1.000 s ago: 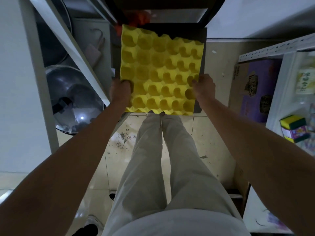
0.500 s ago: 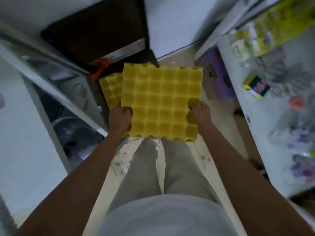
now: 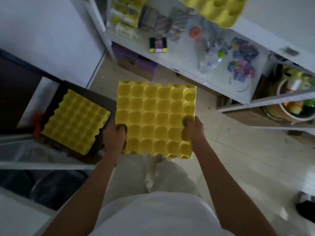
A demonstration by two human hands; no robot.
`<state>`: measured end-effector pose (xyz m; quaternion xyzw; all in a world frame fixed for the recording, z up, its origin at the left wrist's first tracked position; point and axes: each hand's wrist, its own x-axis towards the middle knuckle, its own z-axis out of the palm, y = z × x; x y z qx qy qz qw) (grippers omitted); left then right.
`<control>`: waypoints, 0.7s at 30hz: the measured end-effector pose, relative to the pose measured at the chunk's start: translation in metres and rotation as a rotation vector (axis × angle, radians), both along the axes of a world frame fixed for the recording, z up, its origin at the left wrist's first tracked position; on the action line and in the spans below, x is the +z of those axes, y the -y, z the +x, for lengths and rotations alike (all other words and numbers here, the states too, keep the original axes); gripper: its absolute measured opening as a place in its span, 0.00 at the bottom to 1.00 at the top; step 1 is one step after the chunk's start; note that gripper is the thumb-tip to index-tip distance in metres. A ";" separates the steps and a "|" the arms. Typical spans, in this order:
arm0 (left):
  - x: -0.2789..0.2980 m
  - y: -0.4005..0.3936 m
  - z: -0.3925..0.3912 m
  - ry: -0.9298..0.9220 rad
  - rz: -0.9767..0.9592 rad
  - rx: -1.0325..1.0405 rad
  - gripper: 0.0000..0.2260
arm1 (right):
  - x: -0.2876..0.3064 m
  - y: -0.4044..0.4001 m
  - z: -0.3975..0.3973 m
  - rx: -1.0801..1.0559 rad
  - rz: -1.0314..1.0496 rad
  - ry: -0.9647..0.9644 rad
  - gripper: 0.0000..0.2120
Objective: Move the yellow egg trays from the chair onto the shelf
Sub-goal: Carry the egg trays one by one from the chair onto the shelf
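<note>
Both hands grip one yellow tray (image 3: 156,119), left hand (image 3: 114,137) at nine o'clock, right hand (image 3: 194,129) at three (thumbs in cups); another tray (image 3: 75,120) sits on the chair (image 3: 95,151).

Both bare arms reach forward, near the body. The left hand (image 3: 114,139) and right hand (image 3: 193,129) clamp opposite sides of 1 yellow egg tray (image 3: 156,119), thumbs on top.

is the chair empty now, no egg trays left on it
No: one yellow egg tray still lies on the dark chair, left of the tray held by the left hand and right hand.
</note>
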<state>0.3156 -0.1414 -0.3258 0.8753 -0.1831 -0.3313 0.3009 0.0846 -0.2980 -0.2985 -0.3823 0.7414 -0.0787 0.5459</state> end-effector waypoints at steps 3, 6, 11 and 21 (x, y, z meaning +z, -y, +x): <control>0.026 0.025 -0.037 -0.017 0.025 -0.080 0.06 | 0.024 -0.002 -0.052 -0.107 -0.049 0.029 0.09; 0.058 0.045 -0.077 -0.008 -0.019 -0.169 0.04 | 0.059 -0.007 -0.104 -0.215 -0.166 0.065 0.06; 0.110 0.077 -0.130 -0.013 -0.084 -0.291 0.05 | 0.114 -0.018 -0.181 -0.313 -0.265 0.236 0.07; 0.194 0.189 -0.175 0.177 -0.234 -0.413 0.08 | 0.175 0.046 -0.247 -0.506 -0.376 0.360 0.11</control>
